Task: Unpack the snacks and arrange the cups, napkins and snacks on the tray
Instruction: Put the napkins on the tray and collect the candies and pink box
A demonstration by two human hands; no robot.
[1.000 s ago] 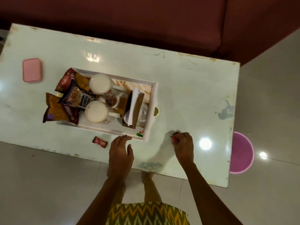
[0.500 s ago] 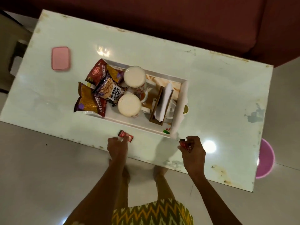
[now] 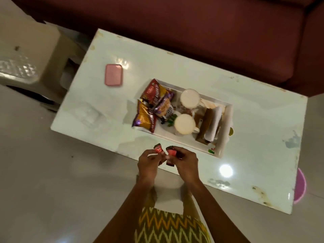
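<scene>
Over table edge, both hands (image 3: 168,163) meet — fingers pinching red wrappers (image 3: 171,152).

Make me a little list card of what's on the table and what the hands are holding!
table: white table, glossy
tray: white tray on the table
in tray: snack packets, two cups, napkin holder
beside tray: pink box
left hand: holds a small red packet
right hand: holds another red packet
behind table: maroon sofa
</scene>
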